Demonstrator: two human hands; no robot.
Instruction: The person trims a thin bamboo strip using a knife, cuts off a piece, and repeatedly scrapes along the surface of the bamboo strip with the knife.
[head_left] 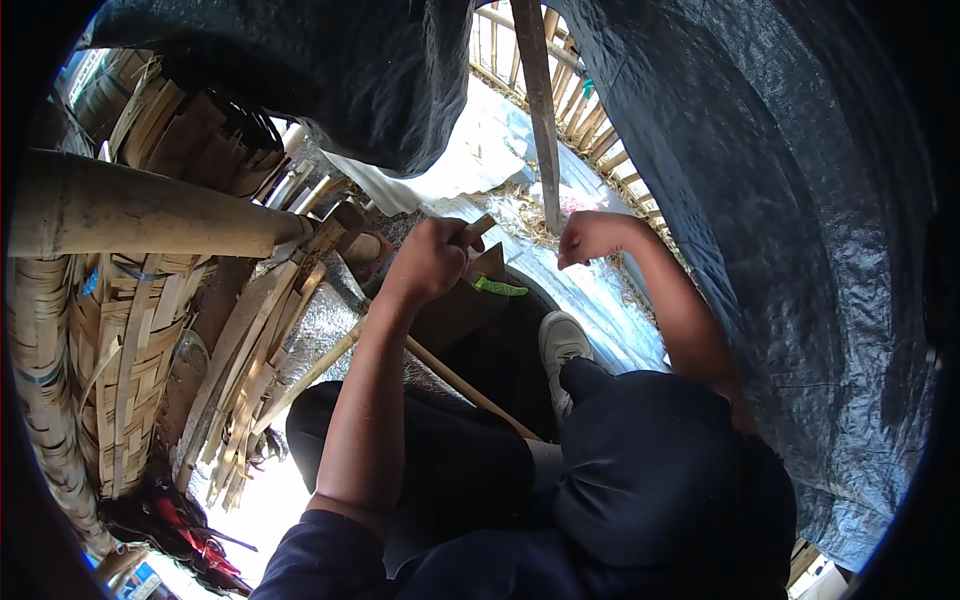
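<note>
My left hand (435, 258) is closed around a short piece of bamboo (482, 225), whose end sticks out past the thumb. My right hand (595, 238) is held up on the right with its fingers curled in; whether anything is between them I cannot make out. Close to its fingertips is the lower end of a wooden post (540, 120). Below my left hand lies a bright green curved handle (500, 287), beside a brown flat piece (489, 262). A thin bamboo stick (470, 388) slants down across the dark area in front of my legs.
Black plastic sheeting (790, 230) hangs on the right and overhead (330, 80). On the left stand a thick bamboo pole (150, 207), woven bamboo (150, 370) and split wood (260, 350). A bamboo slat fence (600, 135) is at the back. My shoe (563, 345) rests near the middle.
</note>
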